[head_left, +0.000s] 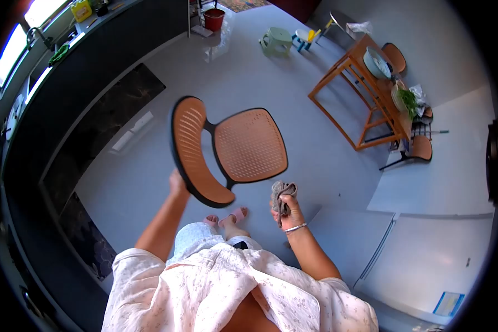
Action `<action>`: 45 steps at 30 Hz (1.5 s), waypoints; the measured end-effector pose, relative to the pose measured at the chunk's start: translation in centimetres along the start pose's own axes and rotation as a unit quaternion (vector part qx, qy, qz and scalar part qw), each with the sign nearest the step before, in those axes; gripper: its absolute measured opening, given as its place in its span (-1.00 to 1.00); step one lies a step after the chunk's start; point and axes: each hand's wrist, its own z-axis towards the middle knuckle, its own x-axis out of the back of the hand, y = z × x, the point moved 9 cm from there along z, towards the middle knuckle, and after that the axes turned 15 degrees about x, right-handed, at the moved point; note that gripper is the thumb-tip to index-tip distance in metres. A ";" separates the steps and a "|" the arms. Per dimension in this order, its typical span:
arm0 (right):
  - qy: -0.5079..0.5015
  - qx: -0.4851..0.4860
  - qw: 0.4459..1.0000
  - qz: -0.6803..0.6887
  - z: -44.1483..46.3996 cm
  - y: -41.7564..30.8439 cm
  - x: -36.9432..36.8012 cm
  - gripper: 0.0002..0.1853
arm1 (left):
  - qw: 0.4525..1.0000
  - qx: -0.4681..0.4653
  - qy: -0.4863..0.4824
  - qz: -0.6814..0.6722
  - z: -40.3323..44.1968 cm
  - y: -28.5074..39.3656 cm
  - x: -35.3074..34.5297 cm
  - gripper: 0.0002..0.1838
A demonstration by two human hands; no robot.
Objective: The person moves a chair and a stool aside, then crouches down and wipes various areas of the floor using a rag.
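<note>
A chair [251, 145] with a perforated orange-brown seat, a slatted backrest of the same colour and black edging is in front of me. My left hand [178, 183] is at the backrest's outer edge and grips it, its fingers mostly hidden behind the back. The chair's legs are hidden below the seat. In my right hand [289, 209], closed in a fist, is a crumpled grey-brown cloth [283, 193]. That hand is just beside the seat's near corner, apart from it.
At the right stands a wooden table [365, 83] with a basin [376, 62] and green vegetables [408, 102]; another chair [420, 148] is by it. A green stool [276, 41] and a red bucket [213, 19] are farther off. A dark counter runs along the left, with a mat [108, 113] before it.
</note>
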 end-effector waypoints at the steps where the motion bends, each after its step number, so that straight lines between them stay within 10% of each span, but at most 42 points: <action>1: -0.017 0.019 1.000 -0.012 0.5 -0.6 0.3 -0.63 | 1.000 0.011 -0.012 0.000 -0.5 -3.3 -0.8 -0.69; 9: -0.069 0.159 0.981 -0.091 2.5 -1.0 4.5 -0.58 | 0.964 0.139 -0.007 0.227 -2.9 -26.6 -5.7 -0.59; 10: -0.075 0.126 0.984 -0.096 3.4 -0.3 7.2 -0.57 | 0.950 -0.033 -0.061 0.306 -2.5 -28.2 -7.0 -0.64; 12: -0.067 0.109 0.987 -0.093 3.6 0.5 8.0 -0.59 | 0.922 0.111 -0.033 0.369 2.3 -37.8 -5.7 -0.69; 14: -0.089 0.101 0.988 -0.076 4.0 0.0 7.3 -0.61 | 0.848 0.051 -0.215 0.481 3.0 -42.1 -9.7 -0.65; 29: -0.200 0.109 0.929 -0.291 17.0 18.6 -3.9 -0.67 | 0.940 0.299 -0.165 -0.008 7.4 -14.2 14.8 -0.61; 38: -0.128 0.072 0.867 -0.477 27.7 17.7 1.4 -0.52 | 0.955 0.192 -0.162 -0.155 9.4 3.8 12.6 -0.66; 45: -0.243 0.119 0.702 -0.659 27.4 17.6 0.6 -0.55 | 0.942 0.212 -0.186 -0.179 12.6 6.2 8.7 -0.68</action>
